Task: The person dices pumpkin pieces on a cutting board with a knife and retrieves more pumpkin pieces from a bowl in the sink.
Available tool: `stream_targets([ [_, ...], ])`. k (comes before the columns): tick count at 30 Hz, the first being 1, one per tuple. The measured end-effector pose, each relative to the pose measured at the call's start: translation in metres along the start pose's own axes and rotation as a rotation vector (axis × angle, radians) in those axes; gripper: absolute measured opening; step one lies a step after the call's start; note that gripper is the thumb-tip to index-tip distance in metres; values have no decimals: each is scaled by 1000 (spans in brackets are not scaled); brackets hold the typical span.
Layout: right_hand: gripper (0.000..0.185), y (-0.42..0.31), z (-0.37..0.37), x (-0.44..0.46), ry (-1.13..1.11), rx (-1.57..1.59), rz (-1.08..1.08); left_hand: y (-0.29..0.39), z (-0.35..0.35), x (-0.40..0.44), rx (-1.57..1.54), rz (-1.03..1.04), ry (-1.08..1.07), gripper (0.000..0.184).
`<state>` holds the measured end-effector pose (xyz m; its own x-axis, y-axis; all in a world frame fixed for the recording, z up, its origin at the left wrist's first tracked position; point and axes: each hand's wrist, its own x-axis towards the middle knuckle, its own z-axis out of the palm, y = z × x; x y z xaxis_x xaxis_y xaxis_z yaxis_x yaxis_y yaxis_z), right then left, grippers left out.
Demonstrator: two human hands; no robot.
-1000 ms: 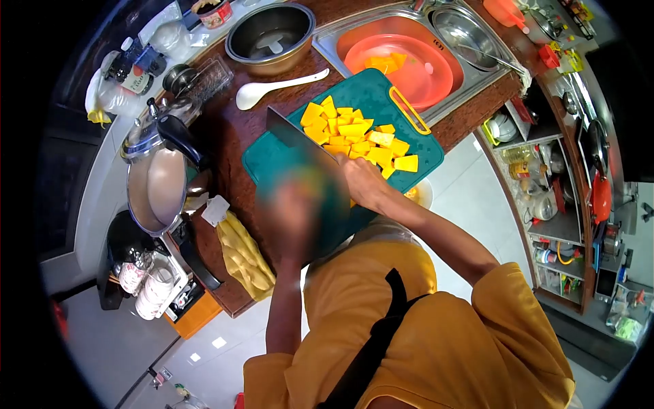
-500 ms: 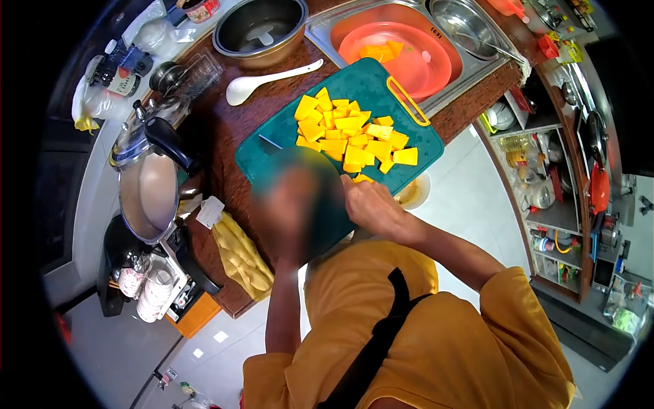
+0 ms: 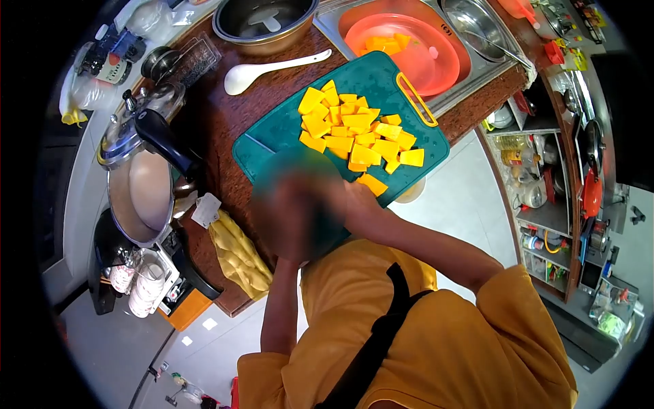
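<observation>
A round blurred patch covers my left hand over the near left part of the green cutting board, so its fingers are hidden. My right hand is curled at the board's near edge, its fingertips running into the blur; what it holds, if anything, is hidden. Beside its knuckles lies one flat pumpkin piece. Many cut orange-yellow pumpkin chunks are heaped across the middle of the board. A thin pale straight line shows on the board left of the blur; I cannot tell what it is.
Beyond the board are a white spoon, a dark pot and a sink with a red basin holding more orange pieces. At left stand a pressure cooker and a yellow cloth-like item. A pale bowl shows below the board.
My right hand has moved slightly left, further into the blurred patch. More of the pumpkin piece beside it now shows. The whole view has shifted a little.
</observation>
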<state>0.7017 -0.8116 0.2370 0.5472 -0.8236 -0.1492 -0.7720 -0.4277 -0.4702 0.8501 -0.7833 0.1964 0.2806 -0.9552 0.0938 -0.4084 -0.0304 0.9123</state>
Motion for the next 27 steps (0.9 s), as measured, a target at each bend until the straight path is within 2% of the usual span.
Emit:
stream_targets([
  [3,8,2,17,10,65,30,26,-2,3,2,-33,44,21,24],
  [6,10,15,29,16,124,64,-56,-2,4,8,-29,121,38,22],
  [8,22,23,28,25,100,178,-49,-4,5,13,-20,183,43,22],
  [10,28,33,30,38,121,266,-25,-10,5,16,-48,139,7,22],
  [11,33,40,24,40,-3,323,10,-9,7,19,-22,155,-5,22],
  [14,30,34,-2,27,39,312,28,-1,10,19,52,218,-32,23],
  [15,27,22,-13,21,6,172,106,-2,15,19,75,245,-21,24],
  [16,28,22,-13,17,12,131,84,-2,20,16,98,266,-13,25],
  [19,30,25,-13,3,42,51,58,3,33,9,214,214,42,26],
  [22,26,39,-3,12,85,186,134,8,38,10,280,146,53,23],
  [23,30,53,9,18,104,306,136,6,39,13,268,140,46,21],
  [26,34,43,-45,9,-276,676,421,8,42,13,341,204,55,19],
  [27,35,51,-40,8,-227,733,409,10,42,11,392,237,67,19],
])
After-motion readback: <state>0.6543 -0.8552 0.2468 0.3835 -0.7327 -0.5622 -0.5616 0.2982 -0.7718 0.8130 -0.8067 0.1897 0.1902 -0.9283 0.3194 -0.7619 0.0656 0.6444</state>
